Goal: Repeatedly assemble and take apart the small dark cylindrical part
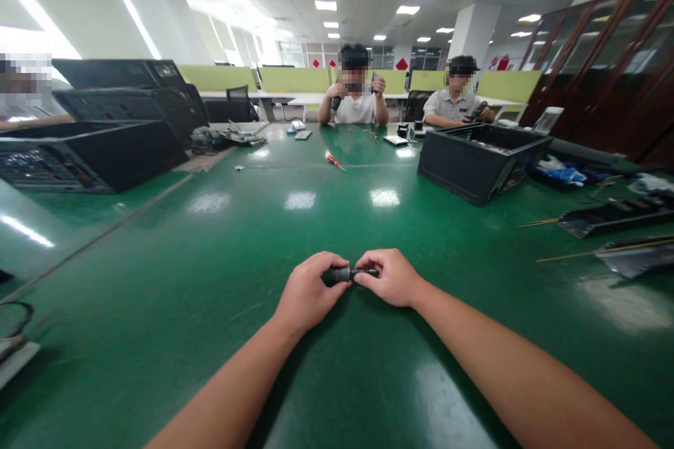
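Just above the green table, my left hand (310,289) is closed around the dark body of what looks like an electric screwdriver (342,273), with a grey collar showing past the fingers. Its thin dark bit (363,271) points right. My right hand (390,276) pinches that bit between thumb and fingers. The tool lies roughly level, and the rest of its body is hidden in my left palm. Both hands are close together near the middle of the view.
A red screwdriver (333,162) lies farther back on the green table (253,224). Open black computer cases stand at right (463,165) and left (131,154). Metal parts (616,214) lie at far right. Two people sit opposite, both holding tools; another is at far left.
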Tool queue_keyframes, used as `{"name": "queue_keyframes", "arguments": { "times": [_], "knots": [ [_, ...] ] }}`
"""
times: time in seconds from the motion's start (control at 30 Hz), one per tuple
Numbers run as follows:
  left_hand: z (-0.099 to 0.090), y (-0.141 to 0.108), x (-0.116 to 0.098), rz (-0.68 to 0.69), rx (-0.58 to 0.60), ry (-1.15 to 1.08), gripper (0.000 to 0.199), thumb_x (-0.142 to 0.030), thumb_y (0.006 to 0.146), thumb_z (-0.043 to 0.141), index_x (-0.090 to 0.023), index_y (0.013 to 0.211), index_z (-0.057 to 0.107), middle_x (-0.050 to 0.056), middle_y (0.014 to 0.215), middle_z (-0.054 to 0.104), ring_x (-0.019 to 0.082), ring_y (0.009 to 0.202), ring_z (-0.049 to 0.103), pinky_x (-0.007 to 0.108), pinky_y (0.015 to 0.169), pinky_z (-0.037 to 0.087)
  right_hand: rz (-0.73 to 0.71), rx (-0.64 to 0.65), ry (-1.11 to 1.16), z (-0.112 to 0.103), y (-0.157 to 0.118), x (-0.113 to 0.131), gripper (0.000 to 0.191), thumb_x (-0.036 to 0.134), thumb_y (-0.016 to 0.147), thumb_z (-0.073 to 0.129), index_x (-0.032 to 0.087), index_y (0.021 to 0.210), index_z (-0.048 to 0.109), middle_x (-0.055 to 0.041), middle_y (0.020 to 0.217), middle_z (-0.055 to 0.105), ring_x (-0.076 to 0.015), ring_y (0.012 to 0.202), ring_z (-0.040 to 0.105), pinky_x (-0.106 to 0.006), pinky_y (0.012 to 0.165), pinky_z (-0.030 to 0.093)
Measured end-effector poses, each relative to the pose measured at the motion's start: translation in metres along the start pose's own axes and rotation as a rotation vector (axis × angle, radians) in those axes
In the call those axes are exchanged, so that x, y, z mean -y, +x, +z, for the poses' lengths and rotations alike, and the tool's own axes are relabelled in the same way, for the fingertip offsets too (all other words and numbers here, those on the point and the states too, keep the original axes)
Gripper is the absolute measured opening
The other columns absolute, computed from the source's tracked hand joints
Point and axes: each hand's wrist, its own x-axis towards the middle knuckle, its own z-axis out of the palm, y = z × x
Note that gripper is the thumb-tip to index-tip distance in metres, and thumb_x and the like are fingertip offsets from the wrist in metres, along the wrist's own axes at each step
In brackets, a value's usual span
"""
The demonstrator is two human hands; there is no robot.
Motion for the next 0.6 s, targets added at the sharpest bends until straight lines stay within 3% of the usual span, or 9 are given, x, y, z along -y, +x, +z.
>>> {"name": "queue_keyframes", "arguments": {
  "times": [0.6],
  "knots": [
    [0.0008,-0.0032,0.0037,-0.025,-0.052,-0.043,0.025,-0.014,0.075,0.072,-0.024,0.098,0.068,0.000,0.097,0.070,0.017,0.092,0.065,0.030,0.084,0.050,0.009,0.000,-0.048,-0.0011,-0.0025,0.0093,0.007,0.022,0.079,0.068,0.017,0.083,0.070,0.0020,0.069,0.064,-0.0108,0.060,0.050,-0.023,0.056,0.033]
  ]
}}
